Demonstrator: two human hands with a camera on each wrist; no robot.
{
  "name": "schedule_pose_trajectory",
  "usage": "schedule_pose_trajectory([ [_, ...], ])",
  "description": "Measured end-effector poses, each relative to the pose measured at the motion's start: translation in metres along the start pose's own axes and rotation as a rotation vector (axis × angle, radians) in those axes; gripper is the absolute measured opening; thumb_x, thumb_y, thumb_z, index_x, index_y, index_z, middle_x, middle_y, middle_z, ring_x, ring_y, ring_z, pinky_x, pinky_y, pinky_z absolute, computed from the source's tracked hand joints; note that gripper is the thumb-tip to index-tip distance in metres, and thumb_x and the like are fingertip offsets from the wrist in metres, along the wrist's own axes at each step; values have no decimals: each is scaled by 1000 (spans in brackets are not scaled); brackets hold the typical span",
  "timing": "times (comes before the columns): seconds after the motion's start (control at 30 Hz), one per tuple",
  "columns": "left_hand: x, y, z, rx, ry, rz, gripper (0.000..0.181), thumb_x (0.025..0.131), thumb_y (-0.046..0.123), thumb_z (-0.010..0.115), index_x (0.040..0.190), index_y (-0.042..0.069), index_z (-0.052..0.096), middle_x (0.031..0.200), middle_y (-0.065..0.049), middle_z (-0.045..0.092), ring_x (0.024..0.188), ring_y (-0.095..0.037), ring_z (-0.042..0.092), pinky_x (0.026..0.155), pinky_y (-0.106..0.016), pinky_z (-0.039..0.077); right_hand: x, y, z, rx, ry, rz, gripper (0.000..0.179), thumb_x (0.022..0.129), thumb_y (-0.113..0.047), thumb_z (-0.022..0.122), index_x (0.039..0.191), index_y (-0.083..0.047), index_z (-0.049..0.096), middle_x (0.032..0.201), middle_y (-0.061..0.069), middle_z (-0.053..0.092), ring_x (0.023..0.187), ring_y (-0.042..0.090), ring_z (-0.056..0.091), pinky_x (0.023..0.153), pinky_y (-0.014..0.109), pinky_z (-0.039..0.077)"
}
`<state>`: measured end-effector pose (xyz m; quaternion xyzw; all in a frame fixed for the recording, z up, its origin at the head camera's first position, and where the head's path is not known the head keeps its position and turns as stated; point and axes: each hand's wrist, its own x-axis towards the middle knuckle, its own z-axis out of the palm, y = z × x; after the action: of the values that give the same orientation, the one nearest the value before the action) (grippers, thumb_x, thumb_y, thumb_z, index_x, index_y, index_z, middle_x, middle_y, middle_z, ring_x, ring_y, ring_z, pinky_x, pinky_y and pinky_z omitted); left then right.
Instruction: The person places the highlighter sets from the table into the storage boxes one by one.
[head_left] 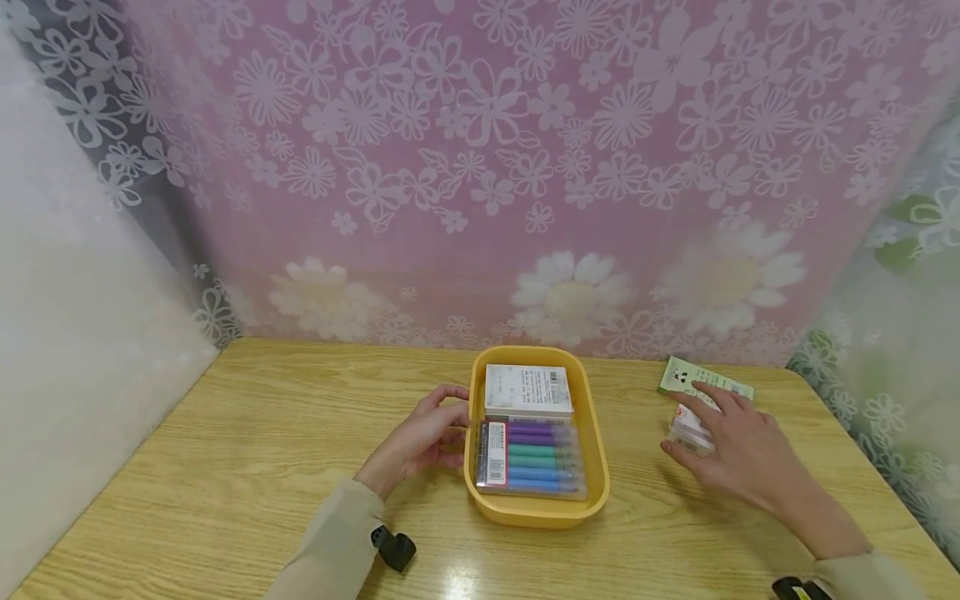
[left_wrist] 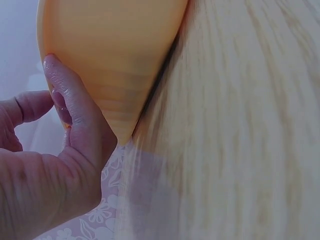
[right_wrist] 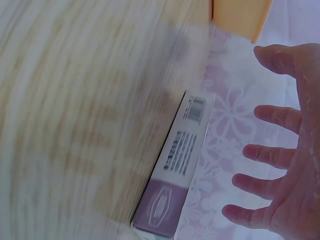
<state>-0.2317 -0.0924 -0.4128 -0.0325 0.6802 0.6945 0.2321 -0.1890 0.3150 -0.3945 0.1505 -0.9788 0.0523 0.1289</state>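
A yellow plastic basket (head_left: 597, 467) stands on the table. My left hand (head_left: 424, 435) rests against its left side, fingers bent and fingertips at the outer wall (left_wrist: 110, 55). Inside, a white printed box (head_left: 527, 390) lies at the far end and a clear pack of coloured pens (head_left: 536, 461) at the near end. My right hand (head_left: 742, 446) hovers with spread fingers over a small white and purple box (head_left: 688, 432), partly covering it. In the right wrist view, the box (right_wrist: 175, 155) lies apart from the fingers (right_wrist: 270, 155).
Just beyond the small box lies a flat green box (head_left: 705, 380) with a panda picture, near the table's back edge. A pink flowered curtain (head_left: 450, 183) hangs behind the wooden table (head_left: 300, 417), with pale sheets at both sides.
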Motion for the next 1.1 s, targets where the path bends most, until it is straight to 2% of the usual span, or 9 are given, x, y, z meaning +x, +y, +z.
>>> schedule_pose_trajectory([
  [0.47,-1,1,0,8,-9,7,47,89,17,57,135,14,46,96,-4,61,67,-12,56,53,-24,56,-7,29,3,-38,-121,66,76,90,-61,66,146,-13,51,147,30,46,124,61,47,71,74,48],
  [0.73,-2,2,-1,3,-17,8,47,89,16,57,135,14,46,96,-4,61,66,-11,55,53,-25,55,-9,44,2,-41,-167,95,80,86,-61,69,145,-10,50,144,34,46,120,68,46,69,75,47],
  [1.1,-1,1,-1,4,-14,-2,46,90,17,57,134,15,46,98,-5,61,67,-12,56,55,-25,57,-9,59,3,-25,-220,75,83,82,-56,75,146,-11,48,137,35,52,111,67,53,66,69,50],
])
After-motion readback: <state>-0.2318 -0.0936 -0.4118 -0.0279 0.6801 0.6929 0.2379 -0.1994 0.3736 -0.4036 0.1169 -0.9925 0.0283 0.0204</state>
